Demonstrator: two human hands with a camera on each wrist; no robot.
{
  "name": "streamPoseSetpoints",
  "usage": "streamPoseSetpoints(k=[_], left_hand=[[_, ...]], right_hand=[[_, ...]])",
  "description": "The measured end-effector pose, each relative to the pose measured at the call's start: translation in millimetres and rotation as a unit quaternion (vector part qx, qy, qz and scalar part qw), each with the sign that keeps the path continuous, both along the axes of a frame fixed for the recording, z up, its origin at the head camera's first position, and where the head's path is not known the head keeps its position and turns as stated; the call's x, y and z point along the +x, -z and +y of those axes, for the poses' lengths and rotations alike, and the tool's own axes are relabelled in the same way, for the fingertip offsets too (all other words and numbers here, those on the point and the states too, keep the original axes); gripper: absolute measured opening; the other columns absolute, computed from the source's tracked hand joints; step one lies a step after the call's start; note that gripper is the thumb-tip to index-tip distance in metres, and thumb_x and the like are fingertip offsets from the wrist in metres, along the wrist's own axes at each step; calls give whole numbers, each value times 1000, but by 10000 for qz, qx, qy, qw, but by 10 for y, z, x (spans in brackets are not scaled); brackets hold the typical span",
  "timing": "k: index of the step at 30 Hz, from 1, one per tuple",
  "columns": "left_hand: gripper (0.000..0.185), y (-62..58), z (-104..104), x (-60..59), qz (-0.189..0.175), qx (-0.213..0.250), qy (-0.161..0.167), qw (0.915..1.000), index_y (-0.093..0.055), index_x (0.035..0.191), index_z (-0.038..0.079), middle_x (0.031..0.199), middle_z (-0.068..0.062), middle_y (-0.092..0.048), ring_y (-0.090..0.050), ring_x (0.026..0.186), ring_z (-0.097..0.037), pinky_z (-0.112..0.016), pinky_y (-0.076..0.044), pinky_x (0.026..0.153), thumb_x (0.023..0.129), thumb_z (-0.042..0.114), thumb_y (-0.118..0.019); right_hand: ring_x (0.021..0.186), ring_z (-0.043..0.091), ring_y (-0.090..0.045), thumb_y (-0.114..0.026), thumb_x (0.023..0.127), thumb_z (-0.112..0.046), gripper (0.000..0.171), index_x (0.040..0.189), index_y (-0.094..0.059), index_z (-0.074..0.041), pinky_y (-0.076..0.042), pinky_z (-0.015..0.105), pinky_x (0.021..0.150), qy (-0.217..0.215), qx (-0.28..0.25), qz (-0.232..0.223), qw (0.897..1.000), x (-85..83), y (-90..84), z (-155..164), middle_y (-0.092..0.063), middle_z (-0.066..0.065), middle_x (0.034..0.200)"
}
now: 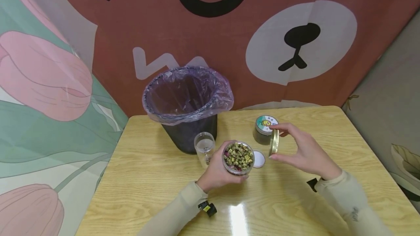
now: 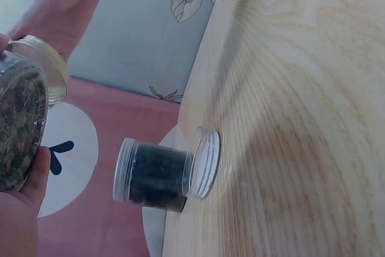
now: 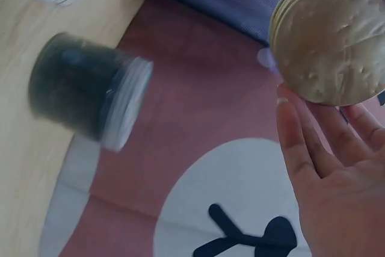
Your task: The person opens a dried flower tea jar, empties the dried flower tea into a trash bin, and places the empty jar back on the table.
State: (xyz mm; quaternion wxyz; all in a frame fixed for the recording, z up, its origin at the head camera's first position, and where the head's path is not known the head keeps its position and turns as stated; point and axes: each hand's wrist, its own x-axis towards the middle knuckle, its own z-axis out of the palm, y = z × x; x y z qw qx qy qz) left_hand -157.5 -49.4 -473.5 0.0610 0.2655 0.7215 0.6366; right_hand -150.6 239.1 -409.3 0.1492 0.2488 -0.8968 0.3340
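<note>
The jar of dried buds [image 1: 238, 158] is raised above the table [image 1: 147, 188], gripped by the left hand [image 1: 216, 170]; its mouth looks upward, probably so that the buds do not spill. The right hand [image 1: 307, 156] pinches the gold lid [image 1: 274, 143] by its rim, apart from the jar, which leaves the opening free. Farther out, the dark jar [image 1: 262, 137] and the lined bin [image 1: 188, 134] stand behind, perhaps to give both hands room

Table (woodgrain) [image 1: 131, 192] carries bin [image 1: 191, 136], two jars [image 1: 261, 137], lid [image 1: 259, 158].
</note>
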Motion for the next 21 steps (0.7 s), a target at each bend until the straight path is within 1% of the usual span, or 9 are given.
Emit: streamPoseSetpoints(k=[2,5,7,11,13,15,18,20,21], left_hand=[[92,1,7,-4,2,-3,-6,10000,-49,143,10,136,-9,-64,-62,125,-22,-36,-48,113,62,7,-92],[92,3,13,-9,54,-37,-4,10000,-50,144,11,136,-8,-64,-62,125,-22,-36,-49,113,63,8,-93],[92,10,6,-4,99,-121,-30,9999,-50,144,12,135,-7,-65,-63,125,-21,-37,-49,113,63,9,-93],[93,30,-26,19,154,-284,-167,9993,-49,144,11,134,-6,-66,-64,123,-21,-37,-49,112,61,11,-94],[94,34,-34,21,171,-287,-199,9992,-49,143,10,134,-6,-66,-64,123,-22,-37,-49,112,61,11,-94],[94,27,-28,16,189,-262,-181,9993,-49,144,10,135,-7,-65,-64,124,-23,-38,-49,112,62,11,-94],[93,12,-6,8,205,-252,-109,9994,-49,144,9,135,-8,-65,-63,124,-22,-37,-49,112,62,11,-94],[93,7,5,7,194,-243,-74,9995,-49,144,9,135,-8,-65,-63,124,-22,-36,-49,112,62,11,-94],[93,4,9,9,168,-223,-57,9996,-49,143,10,135,-8,-65,-63,124,-22,-36,-49,112,62,11,-94]], right_hand=[[104,12,-59,-98,69,-25,83,141,-57,-17,-47,23,88,55,38,9,10000,-3,25,48,-66,-2,134],[100,12,-59,-97,70,-27,79,138,-59,-15,-47,24,87,135,70,-39,9999,-5,66,101,-68,0,128],[100,13,-61,-97,70,-29,79,137,-59,-13,-49,27,89,181,114,-125,9997,-2,101,121,-69,1,126],[106,16,-66,-95,73,-35,77,136,-57,-12,-52,31,95,271,148,-460,9985,-20,199,139,-69,0,127],[110,21,-68,-95,74,-36,78,137,-56,-12,-52,27,97,267,135,-591,9978,-42,250,155,-68,3,129],[111,27,-69,-95,74,-34,78,137,-55,-10,-50,18,98,274,62,-684,9973,-61,299,178,-67,6,130],[113,33,-69,-97,71,-28,82,138,-54,-7,-43,5,98,275,0,-760,9967,-76,364,222,-65,10,132],[114,34,-68,-98,69,-24,85,139,-53,-5,-41,2,98,263,41,-798,9965,-76,402,250,-64,11,134],[115,33,-67,-98,69,-24,86,140,-53,-4,-44,5,99,255,85,-815,9963,-74,419,263,-63,12,134]])
